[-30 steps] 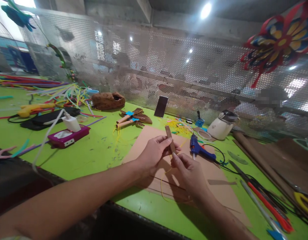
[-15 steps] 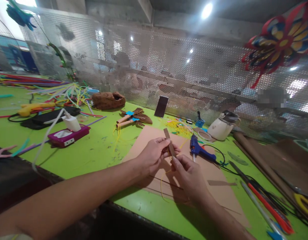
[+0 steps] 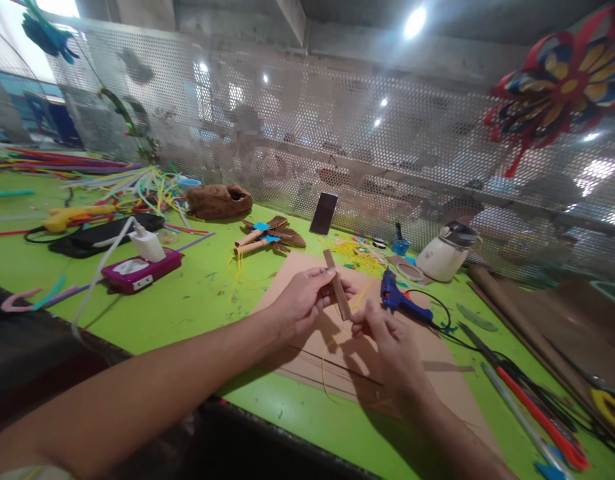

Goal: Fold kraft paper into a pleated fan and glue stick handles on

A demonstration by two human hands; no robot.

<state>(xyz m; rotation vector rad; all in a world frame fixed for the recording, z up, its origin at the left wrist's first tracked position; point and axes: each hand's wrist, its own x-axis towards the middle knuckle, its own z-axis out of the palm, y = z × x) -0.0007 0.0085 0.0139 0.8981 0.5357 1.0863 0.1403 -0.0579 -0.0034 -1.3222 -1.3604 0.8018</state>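
Observation:
A narrow brown strip (image 3: 338,288) is pinched between the thumb and fingers of my left hand (image 3: 310,293), tilted above a tan board (image 3: 277,300). My right hand (image 3: 387,337) is closed just right of the strip's lower end, fingertips pressed together; what they hold, if anything, is too small to make out. A thin yellow string (image 3: 324,377) hangs below the hands and curls over the board's front edge. Behind my right hand, a blue glue gun (image 3: 404,300) lies on the board's right edge.
To the right lie a cutter with an orange-red handle (image 3: 542,417), scissors with yellow handles (image 3: 610,410) and brown sheet material (image 3: 547,320). A purple power strip (image 3: 142,272) sits left. Brown feather-like pieces (image 3: 277,233), a phone (image 3: 324,213) and a white kettle-like container (image 3: 444,253) stand farther back.
My right hand has let go of the strip's lower end and shifted slightly right, baring that end. My left hand keeps its pinch on the strip.

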